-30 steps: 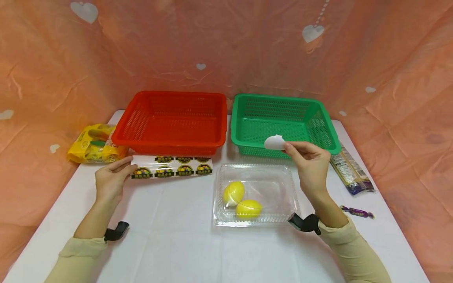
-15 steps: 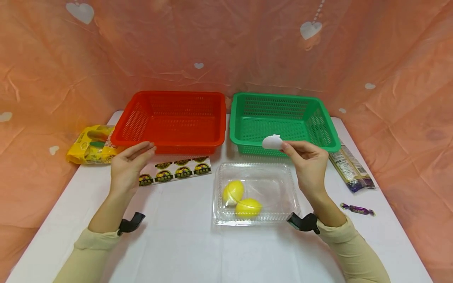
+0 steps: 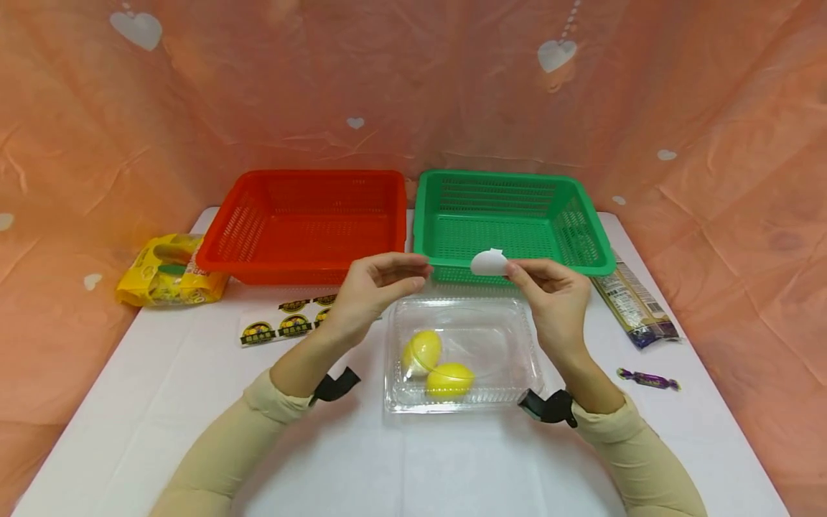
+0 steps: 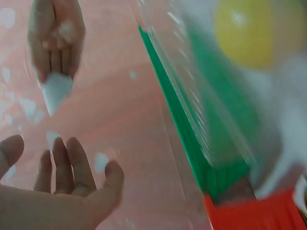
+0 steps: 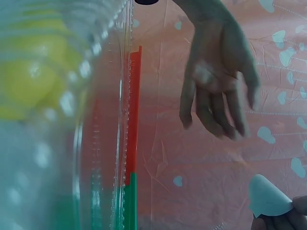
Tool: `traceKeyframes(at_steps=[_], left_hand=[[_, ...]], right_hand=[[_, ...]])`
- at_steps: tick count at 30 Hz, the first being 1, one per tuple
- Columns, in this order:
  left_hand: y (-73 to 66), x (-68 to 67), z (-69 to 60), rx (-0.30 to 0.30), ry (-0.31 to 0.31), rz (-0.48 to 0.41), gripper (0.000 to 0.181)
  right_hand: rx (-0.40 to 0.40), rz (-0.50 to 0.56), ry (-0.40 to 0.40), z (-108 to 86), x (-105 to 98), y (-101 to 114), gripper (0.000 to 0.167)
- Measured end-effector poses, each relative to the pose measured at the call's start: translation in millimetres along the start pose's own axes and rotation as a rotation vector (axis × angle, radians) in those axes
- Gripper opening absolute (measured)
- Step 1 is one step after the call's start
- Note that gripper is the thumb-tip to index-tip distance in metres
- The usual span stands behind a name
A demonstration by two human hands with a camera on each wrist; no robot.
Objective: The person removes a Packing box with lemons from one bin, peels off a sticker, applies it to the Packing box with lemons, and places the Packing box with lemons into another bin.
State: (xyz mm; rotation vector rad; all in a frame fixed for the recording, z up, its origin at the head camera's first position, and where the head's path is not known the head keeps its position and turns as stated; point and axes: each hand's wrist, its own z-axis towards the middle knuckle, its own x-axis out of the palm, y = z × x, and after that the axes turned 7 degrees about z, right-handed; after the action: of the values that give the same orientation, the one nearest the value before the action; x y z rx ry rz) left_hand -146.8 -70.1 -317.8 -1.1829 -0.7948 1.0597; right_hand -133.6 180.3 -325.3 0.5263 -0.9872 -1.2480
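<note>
My right hand (image 3: 559,305) pinches a small white sticker (image 3: 489,263) between thumb and fingers, its blank side towards the head camera. The sticker also shows in the left wrist view, below the right fingers. My left hand (image 3: 371,294) hangs in the air left of the sticker, fingers loosely bent and apart, holding nothing. Below the hands stands a clear plastic clamshell box (image 3: 494,337), lid down, with a lemon (image 3: 423,352) and a second lemon (image 3: 450,380) inside. A sheet of round fruit labels (image 3: 258,332) lies on the table, partly hidden by my left hand.
Behind the box stand a red basket (image 3: 310,276) and a green basket (image 3: 513,262). A yellow packet (image 3: 168,273) sits at the left, against the red basket. To the right lie a long flat packet (image 3: 636,305) and a purple-wrapped candy (image 3: 649,379) on the white table (image 3: 400,467).
My left hand has let go of the label sheet and moved right, towards the sticker. The sheet now lies on the table. My right hand has stayed nearly still with the sticker.
</note>
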Motion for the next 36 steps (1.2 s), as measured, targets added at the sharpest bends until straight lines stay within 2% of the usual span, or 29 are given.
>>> traceKeyframes(at_steps=[3, 7, 10, 13, 17, 21, 25, 30, 36], left_hand=[[-0.9, 16.8, 4.1, 0.014, 0.103, 0.012, 0.029], [-2.1, 29.0, 6.6, 0.018, 0.227, 0.042, 0.029], [-2.1, 31.6, 6.6, 0.008, 0.273, 0.051, 0.034], [-1.2, 31.8, 6.0, -0.009, 0.284, 0.066, 0.038], [0.2, 31.0, 5.0, -0.025, 0.277, 0.069, 0.040], [1.1, 30.8, 3.7, -0.045, 0.262, 0.029, 0.040], [2.3, 32.2, 3.6, -0.089, 0.205, -0.040, 0.039], [4.2, 33.8, 3.3, -0.155, 0.128, -0.098, 0.034], [6.9, 34.8, 3.6, -0.206, 0.028, -0.050, 0.027]], right_hand=[[0.003, -0.022, -0.003, -0.7, 0.1, -0.6, 0.008], [0.011, -0.019, 0.001, -2.0, 0.5, -1.1, 0.007], [0.021, -0.020, 0.021, -3.6, 0.6, -1.2, 0.007], [0.038, -0.051, 0.073, -5.0, -0.4, -0.7, 0.008], [0.067, -0.082, 0.214, -6.0, -3.4, -0.4, 0.015], [0.070, -0.136, 0.385, -6.5, -6.3, -0.6, 0.015], [0.047, -0.233, 0.504, -6.2, -5.8, -0.5, 0.014], [0.054, -0.297, 0.559, -7.2, -2.5, -2.0, 0.016], [0.021, -0.291, 0.513, -8.5, -1.6, -3.6, 0.020]])
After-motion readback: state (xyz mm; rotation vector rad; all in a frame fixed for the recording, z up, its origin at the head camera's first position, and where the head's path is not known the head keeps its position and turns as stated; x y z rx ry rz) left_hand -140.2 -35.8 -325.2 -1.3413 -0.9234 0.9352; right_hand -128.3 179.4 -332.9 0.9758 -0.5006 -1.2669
